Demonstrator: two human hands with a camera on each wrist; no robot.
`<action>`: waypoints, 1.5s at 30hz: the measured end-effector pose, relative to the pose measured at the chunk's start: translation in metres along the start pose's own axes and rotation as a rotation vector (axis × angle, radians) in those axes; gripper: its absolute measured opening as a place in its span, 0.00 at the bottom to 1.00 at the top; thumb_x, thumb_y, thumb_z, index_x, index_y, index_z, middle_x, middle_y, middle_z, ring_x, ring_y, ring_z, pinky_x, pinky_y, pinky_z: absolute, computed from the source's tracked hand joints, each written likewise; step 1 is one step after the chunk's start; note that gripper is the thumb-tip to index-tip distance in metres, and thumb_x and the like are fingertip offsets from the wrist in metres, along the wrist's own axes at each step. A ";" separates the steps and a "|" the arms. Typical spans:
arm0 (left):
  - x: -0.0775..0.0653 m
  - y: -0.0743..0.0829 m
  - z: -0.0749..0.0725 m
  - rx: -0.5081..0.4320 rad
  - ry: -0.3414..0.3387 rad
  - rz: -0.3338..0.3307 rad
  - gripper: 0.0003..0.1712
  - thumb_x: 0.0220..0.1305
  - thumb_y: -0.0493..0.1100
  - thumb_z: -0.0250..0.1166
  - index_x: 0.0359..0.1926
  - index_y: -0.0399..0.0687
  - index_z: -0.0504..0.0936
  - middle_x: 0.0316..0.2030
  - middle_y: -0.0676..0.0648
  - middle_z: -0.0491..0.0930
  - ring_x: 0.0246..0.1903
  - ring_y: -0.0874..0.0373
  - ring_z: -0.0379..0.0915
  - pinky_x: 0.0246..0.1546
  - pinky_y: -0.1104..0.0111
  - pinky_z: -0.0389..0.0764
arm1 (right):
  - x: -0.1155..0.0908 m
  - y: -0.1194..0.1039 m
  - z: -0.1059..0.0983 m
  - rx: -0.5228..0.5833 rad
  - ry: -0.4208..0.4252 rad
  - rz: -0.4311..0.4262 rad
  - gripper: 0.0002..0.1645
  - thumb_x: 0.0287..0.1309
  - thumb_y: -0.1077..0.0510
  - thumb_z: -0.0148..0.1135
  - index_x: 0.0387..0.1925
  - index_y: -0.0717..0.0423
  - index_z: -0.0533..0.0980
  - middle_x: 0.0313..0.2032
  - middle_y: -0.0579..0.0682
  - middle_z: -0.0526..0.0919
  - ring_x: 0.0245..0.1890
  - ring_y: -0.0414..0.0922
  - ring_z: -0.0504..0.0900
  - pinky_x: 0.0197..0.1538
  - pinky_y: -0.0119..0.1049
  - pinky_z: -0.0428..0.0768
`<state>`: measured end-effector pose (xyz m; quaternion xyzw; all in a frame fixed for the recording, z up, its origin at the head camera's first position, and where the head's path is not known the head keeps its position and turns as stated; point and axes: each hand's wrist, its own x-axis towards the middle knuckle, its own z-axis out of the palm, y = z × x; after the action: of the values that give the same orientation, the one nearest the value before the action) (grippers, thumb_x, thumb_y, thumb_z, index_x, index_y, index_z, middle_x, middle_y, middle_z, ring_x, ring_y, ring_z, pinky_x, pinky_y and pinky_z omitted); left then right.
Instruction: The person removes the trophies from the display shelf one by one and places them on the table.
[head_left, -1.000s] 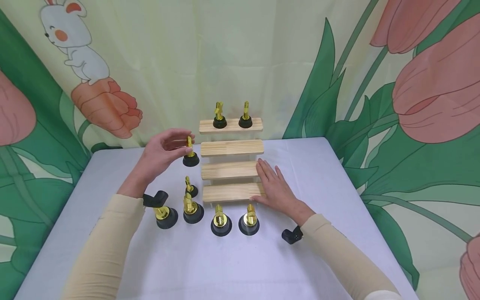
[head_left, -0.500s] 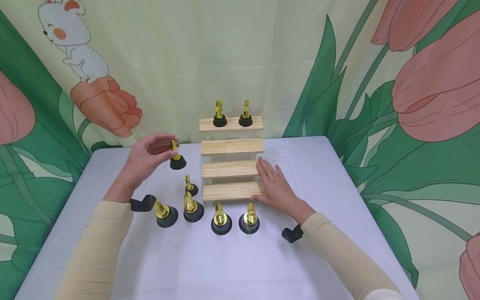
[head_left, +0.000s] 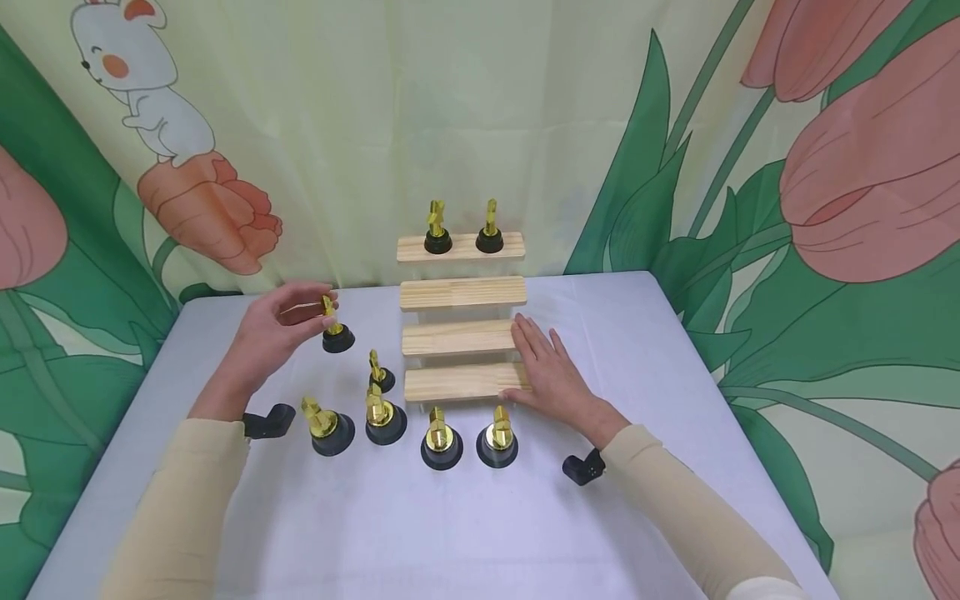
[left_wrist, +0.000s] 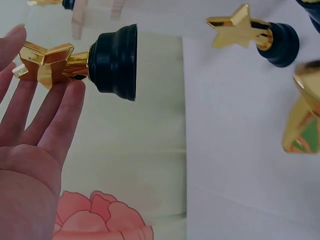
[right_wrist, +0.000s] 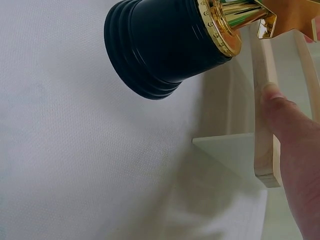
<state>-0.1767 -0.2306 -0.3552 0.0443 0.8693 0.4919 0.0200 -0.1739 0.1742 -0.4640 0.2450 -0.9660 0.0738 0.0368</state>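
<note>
My left hand pinches a small gold star trophy by its star, left of the stepped wooden shelf. The left wrist view shows the fingers and thumb about the star, with the black base free of them. My right hand rests on the right ends of the two lower boards, fingers straight. In the right wrist view its thumb presses the front of a board, beside a larger star trophy. Two small trophies, one left and one right, stand on the top board.
Left of the shelf stand a small trophy and two larger ones, a nearer trophy and a leftmost trophy. Before the shelf are two more, a left trophy and a right trophy. A printed curtain hangs behind.
My left hand has moved left and slightly nearer, away from the shelf, carrying the small star trophy with it. My right hand has stayed on the boards.
</note>
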 end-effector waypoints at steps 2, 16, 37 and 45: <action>-0.002 -0.003 -0.001 0.008 -0.003 -0.015 0.27 0.64 0.53 0.68 0.63 0.59 0.74 0.58 0.51 0.77 0.62 0.55 0.74 0.62 0.62 0.76 | 0.000 0.000 0.000 0.002 0.005 -0.004 0.69 0.53 0.32 0.68 0.77 0.63 0.42 0.79 0.59 0.43 0.79 0.56 0.46 0.78 0.60 0.50; -0.010 -0.027 -0.004 0.067 -0.041 -0.053 0.31 0.66 0.52 0.67 0.67 0.55 0.70 0.60 0.45 0.75 0.64 0.46 0.71 0.63 0.50 0.75 | 0.001 0.001 0.000 0.017 0.001 -0.004 0.70 0.52 0.31 0.68 0.78 0.62 0.41 0.79 0.58 0.42 0.79 0.55 0.45 0.78 0.59 0.48; -0.019 -0.063 0.000 0.042 -0.119 -0.149 0.33 0.66 0.51 0.66 0.68 0.52 0.68 0.64 0.43 0.71 0.68 0.43 0.66 0.66 0.49 0.71 | 0.000 0.001 0.001 -0.003 0.024 -0.020 0.69 0.52 0.30 0.68 0.77 0.64 0.43 0.78 0.60 0.44 0.78 0.57 0.48 0.77 0.61 0.52; -0.019 -0.070 0.003 0.013 -0.159 -0.199 0.34 0.66 0.50 0.66 0.70 0.51 0.66 0.66 0.42 0.68 0.70 0.41 0.62 0.68 0.44 0.67 | 0.000 0.001 0.001 -0.001 0.000 -0.010 0.69 0.53 0.30 0.66 0.78 0.62 0.41 0.79 0.59 0.42 0.79 0.55 0.45 0.78 0.59 0.48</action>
<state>-0.1613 -0.2656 -0.4165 -0.0033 0.8684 0.4765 0.1372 -0.1748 0.1752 -0.4651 0.2499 -0.9648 0.0732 0.0375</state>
